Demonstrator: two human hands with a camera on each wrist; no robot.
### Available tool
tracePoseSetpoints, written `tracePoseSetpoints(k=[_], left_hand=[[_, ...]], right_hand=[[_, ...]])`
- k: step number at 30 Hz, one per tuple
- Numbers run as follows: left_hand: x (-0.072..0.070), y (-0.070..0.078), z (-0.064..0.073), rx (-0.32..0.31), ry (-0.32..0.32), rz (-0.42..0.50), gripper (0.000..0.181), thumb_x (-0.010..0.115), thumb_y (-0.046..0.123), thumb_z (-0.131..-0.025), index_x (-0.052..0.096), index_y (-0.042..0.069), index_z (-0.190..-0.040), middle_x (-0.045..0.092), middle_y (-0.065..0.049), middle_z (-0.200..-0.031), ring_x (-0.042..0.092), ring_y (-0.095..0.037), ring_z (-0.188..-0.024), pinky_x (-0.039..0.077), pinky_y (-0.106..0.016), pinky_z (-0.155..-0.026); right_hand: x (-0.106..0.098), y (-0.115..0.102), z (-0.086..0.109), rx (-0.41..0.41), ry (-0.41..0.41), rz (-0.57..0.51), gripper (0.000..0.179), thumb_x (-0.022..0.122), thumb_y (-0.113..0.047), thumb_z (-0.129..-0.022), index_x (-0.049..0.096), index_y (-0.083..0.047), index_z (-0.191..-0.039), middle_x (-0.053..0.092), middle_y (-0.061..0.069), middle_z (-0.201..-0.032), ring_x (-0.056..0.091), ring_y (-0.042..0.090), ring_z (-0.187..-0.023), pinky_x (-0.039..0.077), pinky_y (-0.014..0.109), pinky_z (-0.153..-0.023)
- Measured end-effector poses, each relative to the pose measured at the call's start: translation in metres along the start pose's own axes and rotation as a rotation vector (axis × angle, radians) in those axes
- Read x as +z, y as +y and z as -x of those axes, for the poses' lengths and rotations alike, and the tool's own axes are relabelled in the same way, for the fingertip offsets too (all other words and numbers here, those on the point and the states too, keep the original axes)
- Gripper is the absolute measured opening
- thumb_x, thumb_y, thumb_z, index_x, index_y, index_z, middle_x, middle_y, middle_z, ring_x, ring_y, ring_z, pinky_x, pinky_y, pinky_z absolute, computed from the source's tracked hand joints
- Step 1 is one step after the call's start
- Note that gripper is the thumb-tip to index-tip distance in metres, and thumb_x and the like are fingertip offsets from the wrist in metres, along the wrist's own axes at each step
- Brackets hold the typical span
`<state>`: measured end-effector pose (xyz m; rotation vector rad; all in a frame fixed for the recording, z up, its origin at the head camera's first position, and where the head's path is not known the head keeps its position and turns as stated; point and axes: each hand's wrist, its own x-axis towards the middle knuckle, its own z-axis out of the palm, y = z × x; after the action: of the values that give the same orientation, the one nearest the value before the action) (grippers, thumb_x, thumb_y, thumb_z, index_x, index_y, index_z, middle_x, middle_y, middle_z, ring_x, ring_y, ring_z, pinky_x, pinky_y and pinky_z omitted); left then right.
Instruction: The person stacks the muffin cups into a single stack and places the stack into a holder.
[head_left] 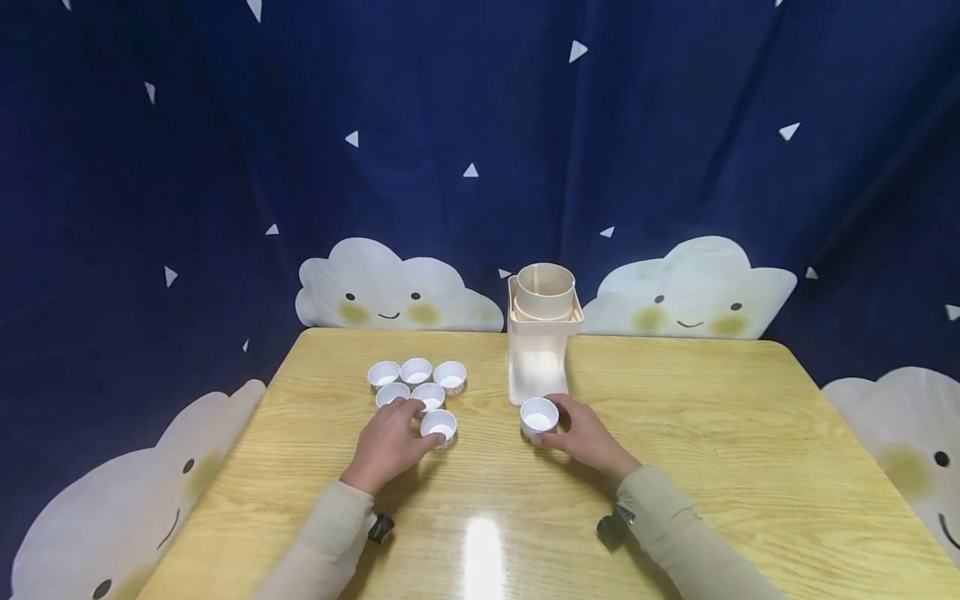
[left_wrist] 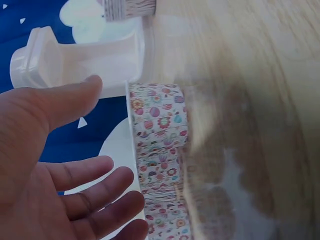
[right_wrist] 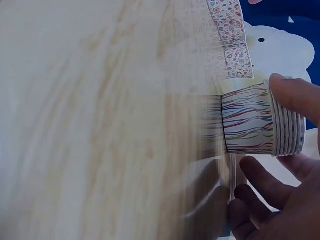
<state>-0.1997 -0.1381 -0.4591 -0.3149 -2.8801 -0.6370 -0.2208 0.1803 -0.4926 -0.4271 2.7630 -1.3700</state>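
On the right, a stack of nested paper baking cups (head_left: 539, 416) with wavy coloured stripes (right_wrist: 248, 122) stands on the table. My right hand (head_left: 592, 437) holds it, thumb and fingers on opposite sides near the layered rims. My left hand (head_left: 387, 446) is spread beside the nearest paper cup (head_left: 438, 427) of a left-hand group. That cup's side carries a flower-and-egg print (left_wrist: 159, 115). In the left wrist view, the thumb and fingers (left_wrist: 92, 170) are straight to loosely bent, apart from each other, and grip nothing.
Several more white-lined paper cups (head_left: 416, 372) stand close together behind the left hand. A cream plastic holder (head_left: 538, 358) with a round tube (head_left: 545, 292) on top stands just behind the striped stack. The wooden table (head_left: 675, 400) ends at a dark blue curtain (head_left: 420, 108).
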Motion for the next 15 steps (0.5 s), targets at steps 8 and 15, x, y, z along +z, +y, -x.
tracePoseSetpoints(k=[8, 15], left_hand=[[0.009, 0.000, 0.000, -0.046, -0.036, 0.019, 0.043, 0.084, 0.045, -0.071, 0.064, 0.013, -0.093, 0.064, 0.002, -0.079, 0.056, -0.016, -0.068, 0.042, -0.032, -0.055], [0.016, 0.001, 0.000, 0.030, -0.005, 0.026, 0.034, 0.085, 0.038, -0.071, 0.061, 0.015, -0.081, 0.066, -0.002, -0.082, 0.054, -0.015, -0.069, 0.042, -0.032, -0.056]], right_hand=[[0.000, -0.002, 0.000, 0.001, -0.022, -0.016, 0.065, 0.086, -0.022, -0.076, 0.058, -0.001, -0.130, 0.068, 0.013, -0.121, 0.060, 0.030, -0.117, 0.043, 0.049, -0.107], [-0.002, 0.004, 0.000, -0.005, 0.000, -0.003, 0.066, 0.086, -0.026, -0.075, 0.058, -0.003, -0.130, 0.068, 0.012, -0.120, 0.061, 0.029, -0.116, 0.043, 0.050, -0.107]])
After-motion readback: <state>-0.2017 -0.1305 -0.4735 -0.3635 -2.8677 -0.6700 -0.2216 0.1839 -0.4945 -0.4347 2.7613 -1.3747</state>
